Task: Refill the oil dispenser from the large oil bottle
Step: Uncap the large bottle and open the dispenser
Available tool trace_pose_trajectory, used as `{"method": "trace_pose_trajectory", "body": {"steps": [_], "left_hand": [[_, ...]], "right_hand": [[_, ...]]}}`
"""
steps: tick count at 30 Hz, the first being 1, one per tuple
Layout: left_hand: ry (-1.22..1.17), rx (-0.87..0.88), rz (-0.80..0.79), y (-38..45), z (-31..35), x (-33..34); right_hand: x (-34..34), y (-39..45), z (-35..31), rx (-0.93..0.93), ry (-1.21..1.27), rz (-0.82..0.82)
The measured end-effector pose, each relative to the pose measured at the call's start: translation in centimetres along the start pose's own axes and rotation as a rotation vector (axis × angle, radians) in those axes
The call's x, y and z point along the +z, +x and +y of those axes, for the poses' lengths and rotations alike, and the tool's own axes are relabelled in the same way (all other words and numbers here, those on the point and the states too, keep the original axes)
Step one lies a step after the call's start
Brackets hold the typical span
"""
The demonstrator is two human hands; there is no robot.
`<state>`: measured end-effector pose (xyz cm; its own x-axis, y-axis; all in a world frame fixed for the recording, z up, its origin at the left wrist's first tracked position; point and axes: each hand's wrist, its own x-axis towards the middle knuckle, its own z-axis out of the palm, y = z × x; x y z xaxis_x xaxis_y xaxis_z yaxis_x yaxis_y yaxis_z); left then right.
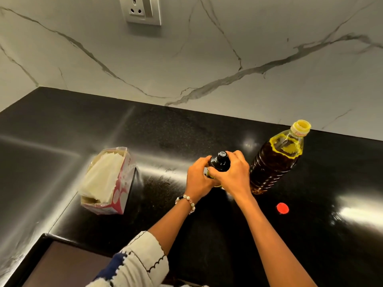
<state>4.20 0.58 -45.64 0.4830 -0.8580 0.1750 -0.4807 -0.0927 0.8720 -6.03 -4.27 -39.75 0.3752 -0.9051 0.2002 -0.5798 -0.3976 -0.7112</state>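
Black stone surface (207,131): both hands wrapped round the oil dispenser (220,161).
Left hand (199,179) steadies its body while right hand (233,172) grips higher; large oil bottle (276,160) stands uncapped at 3 o'clock, red cap (282,208) at 5. Opening or closing its top cannot be told.

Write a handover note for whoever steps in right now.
Left hand and right hand both grip the dark oil dispenser, which stands on the black counter with its top on.
Large oil bottle stands just right of it, uncapped; its red cap lies on the counter nearer you.
Done: big bottle opened.
Left: whether the dispenser has been filled cannot be told; check, pour if needed, recap the bottle.
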Motion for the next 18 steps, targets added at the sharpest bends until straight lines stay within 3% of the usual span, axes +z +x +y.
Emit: {"method": "trace_pose_trajectory", "body": {"steps": [6, 10, 12, 18], "left_hand": [[0.012, 0.078, 0.021, 0.3, 0.0, -0.3], [0.017, 0.085, -0.002, 0.4, -0.1, -0.5], [0.028, 0.088, -0.007, 0.4, 0.1, -0.7], [0.024, 0.101, -0.012, 0.1, 0.8, -1.0]], "right_hand": [[-0.9, 1.0, 0.3, -0.09, 0.036, -0.118], [-2.5, 1.9, 0.3, -0.07, -0.024, -0.393], [-2.7, 1.8, 0.3, -0.038, -0.033, -0.455], [-1.4, 0.3, 0.2, -0.041, 0.076, -0.097]]}}
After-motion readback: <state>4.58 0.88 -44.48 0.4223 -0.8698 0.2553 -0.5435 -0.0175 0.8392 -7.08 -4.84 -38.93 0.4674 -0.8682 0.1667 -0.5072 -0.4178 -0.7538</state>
